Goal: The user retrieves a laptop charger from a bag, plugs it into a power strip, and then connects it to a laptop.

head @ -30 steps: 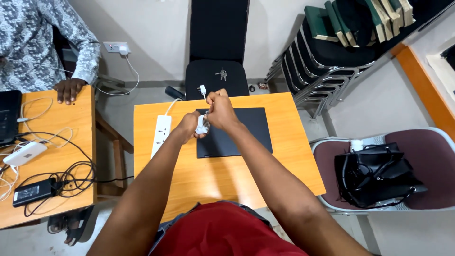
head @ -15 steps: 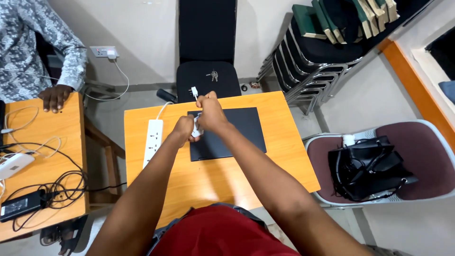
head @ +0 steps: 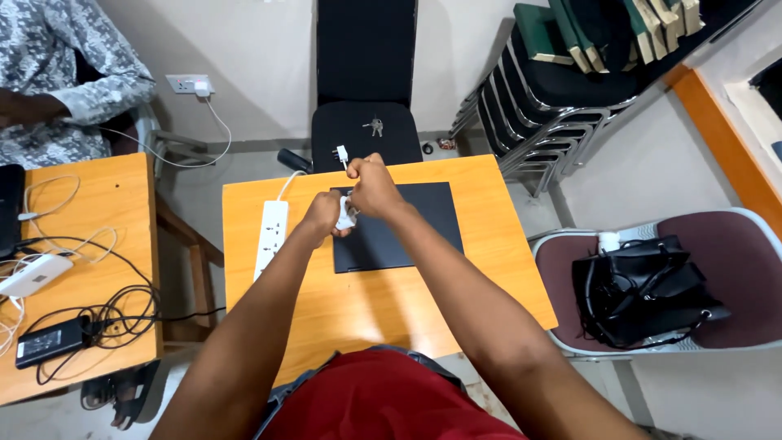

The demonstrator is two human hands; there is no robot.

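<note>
Both my hands meet over the far part of an orange table (head: 383,305). My left hand (head: 323,217) grips a bundle of coiled white cable (head: 348,215). My right hand (head: 373,186) pinches the same cable a little higher, and its white plug end (head: 343,154) sticks up past my fingers. Under my hands lies a shut black laptop (head: 411,228). A white power strip (head: 271,232) lies flat to the left of the laptop.
A black chair with keys (head: 375,125) on its seat stands beyond the table. At the right, a maroon chair (head: 733,253) carries a black bag (head: 643,289). Stacked chairs (head: 554,98) stand at the back right. Another person's sleeve (head: 90,73) hangs over a left table with cables and chargers.
My hands keep hold of the cable with little shift. The other person's hand has lifted off the left table. The view has swung slightly.
</note>
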